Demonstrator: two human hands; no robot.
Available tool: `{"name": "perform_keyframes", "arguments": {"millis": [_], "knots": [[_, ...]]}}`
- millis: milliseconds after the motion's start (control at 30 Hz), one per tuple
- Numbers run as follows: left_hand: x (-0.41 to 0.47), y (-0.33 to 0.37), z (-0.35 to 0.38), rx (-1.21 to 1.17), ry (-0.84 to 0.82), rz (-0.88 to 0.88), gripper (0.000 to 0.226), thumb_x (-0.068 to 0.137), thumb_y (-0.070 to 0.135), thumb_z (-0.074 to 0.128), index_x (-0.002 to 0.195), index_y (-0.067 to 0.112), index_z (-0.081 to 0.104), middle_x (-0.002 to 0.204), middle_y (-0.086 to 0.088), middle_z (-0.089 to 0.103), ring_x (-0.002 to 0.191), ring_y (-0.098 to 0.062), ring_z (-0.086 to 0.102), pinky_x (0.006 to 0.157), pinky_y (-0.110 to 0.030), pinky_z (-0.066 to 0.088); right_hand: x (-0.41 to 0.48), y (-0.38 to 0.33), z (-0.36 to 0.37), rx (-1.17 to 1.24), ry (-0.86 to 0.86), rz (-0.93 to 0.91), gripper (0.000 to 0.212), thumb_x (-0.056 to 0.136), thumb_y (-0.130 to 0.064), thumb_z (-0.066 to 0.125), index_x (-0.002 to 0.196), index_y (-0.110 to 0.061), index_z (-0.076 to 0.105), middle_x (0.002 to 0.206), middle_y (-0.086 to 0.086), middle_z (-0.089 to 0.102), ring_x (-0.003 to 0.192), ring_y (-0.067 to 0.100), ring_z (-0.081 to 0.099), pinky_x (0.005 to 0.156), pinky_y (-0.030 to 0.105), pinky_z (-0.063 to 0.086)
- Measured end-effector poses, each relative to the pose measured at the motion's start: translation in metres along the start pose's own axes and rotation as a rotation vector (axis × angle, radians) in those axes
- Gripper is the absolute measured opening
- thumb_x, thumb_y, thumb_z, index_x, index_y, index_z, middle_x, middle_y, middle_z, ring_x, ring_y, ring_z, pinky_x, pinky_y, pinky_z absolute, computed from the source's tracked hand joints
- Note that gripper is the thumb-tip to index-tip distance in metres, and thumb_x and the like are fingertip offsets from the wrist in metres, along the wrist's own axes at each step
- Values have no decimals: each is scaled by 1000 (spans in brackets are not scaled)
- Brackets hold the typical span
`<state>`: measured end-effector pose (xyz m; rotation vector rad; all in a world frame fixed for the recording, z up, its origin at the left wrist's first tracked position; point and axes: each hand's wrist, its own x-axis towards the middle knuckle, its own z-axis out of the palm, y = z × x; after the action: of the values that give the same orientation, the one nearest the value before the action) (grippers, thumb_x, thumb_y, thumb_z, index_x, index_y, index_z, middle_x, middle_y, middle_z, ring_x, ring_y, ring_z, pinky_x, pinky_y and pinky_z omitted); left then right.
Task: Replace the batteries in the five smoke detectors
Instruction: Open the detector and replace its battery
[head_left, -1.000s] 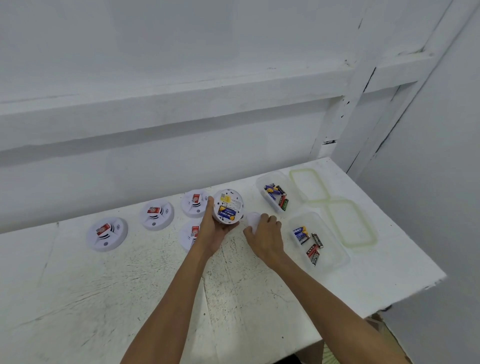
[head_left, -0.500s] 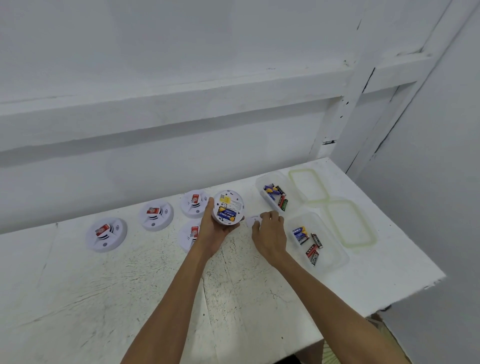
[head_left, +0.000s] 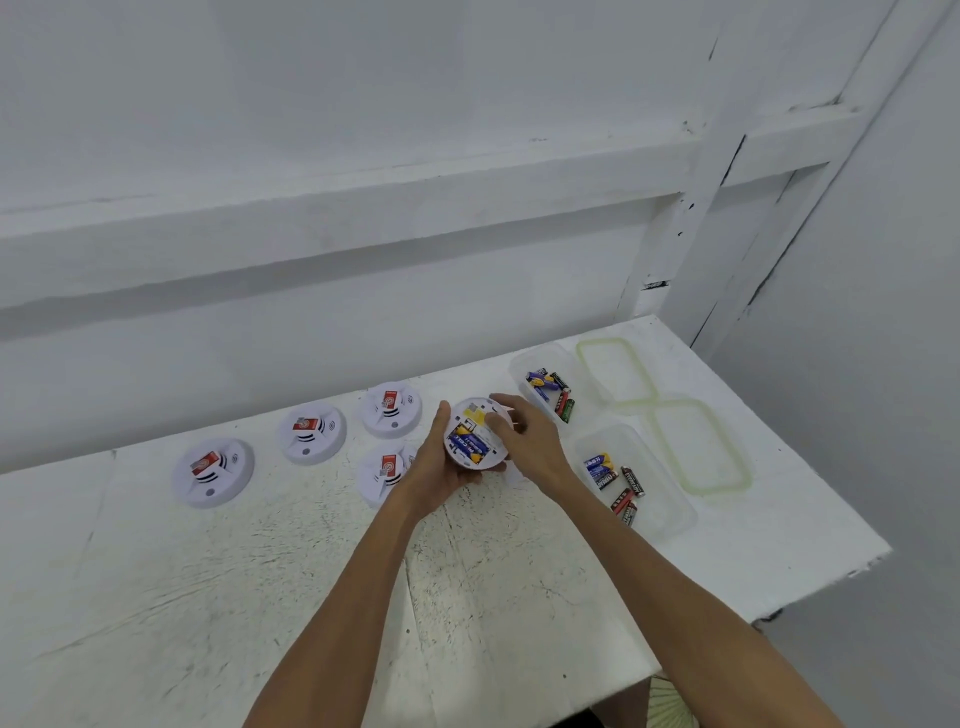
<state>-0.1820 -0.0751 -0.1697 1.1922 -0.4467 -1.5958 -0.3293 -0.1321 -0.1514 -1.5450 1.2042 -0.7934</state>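
White scuffed table under me, my left hand reaches forward with its fingers wrapped around the upturned smoke detector, batteries showing in its back, while my right hand arches over the far rim, thumb and fingers pinching a small white cover.

I get a bright, even picture: soft, diffuse light fills the white room and seems to fall from above. The wall ledge throws a broad grey band of shadow beneath it, while shadows on the table stay faint. No harsh glare anywhere. The wide lens bows straight lines towards the edges. Labels on the batteries look soft and slightly smeared.
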Motion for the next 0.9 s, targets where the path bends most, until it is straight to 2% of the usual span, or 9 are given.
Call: {"name": "perform_keyframes", "arguments": {"millis": [67,133,200,267,400,533,700,800,900], "knots": [[3,-2,1,58,4,21,67,106,63,28,126,14,68,106,-19,77,74,-29,74,50,-27,54,-2,4,-1,40,13,31,24,96,-32,63,121,-30,62,104,-5,71,93,8,70,75,31,63],[6,-5,1,105,36,54,64,107,59,33,128,8,67,102,-21,74,67,-23,65,48,-26,47,-5,7,-2,99,59,108,24,95,-30,66,117,-25,61,101,2,71,90,12,71,69,35,64],[7,-10,2,139,94,68,45,109,44,44,127,7,63,100,-18,70,67,-20,59,50,-25,43,-5,9,-2,138,98,192,29,93,-29,68,117,-17,58,104,7,70,89,15,72,68,35,64],[9,-16,3,161,113,99,31,106,27,56,133,11,56,110,-12,72,77,-19,64,57,-27,47,-5,12,-3,135,109,226,31,93,-30,69,117,-15,56,105,9,70,89,18,72,70,37,64],[9,-27,9,64,105,172,46,102,12,63,145,15,45,137,-11,66,113,-25,70,82,-34,62,-5,12,-7,79,100,241,33,90,-32,71,114,-16,54,100,8,69,84,18,73,75,40,63],[8,-37,14,-50,126,219,49,103,7,61,146,10,38,141,-15,62,122,-30,67,90,-38,63,-8,11,-7,-49,96,221,32,90,-35,68,110,-15,53,95,9,71,84,20,73,81,42,61],[8,-37,14,-81,94,256,43,104,6,57,144,14,47,134,-11,69,118,-29,70,92,-46,62,-12,0,-7,-365,94,80,33,93,-28,64,112,-4,53,106,12,66,89,22,63,71,29,48],[8,-36,10,-65,77,260,46,103,6,60,146,17,48,136,-12,68,121,-32,69,96,-50,60,-13,-7,-9,-415,92,-38,39,92,-22,66,124,-6,51,122,11,55,104,23,56,79,24,42],[8,-37,9,-47,79,249,48,102,6,62,146,16,47,138,-15,66,119,-34,70,97,-53,59,-13,-11,-10,-436,68,-124,37,93,-15,63,128,-13,52,128,8,51,96,14,52,77,15,37]]}}
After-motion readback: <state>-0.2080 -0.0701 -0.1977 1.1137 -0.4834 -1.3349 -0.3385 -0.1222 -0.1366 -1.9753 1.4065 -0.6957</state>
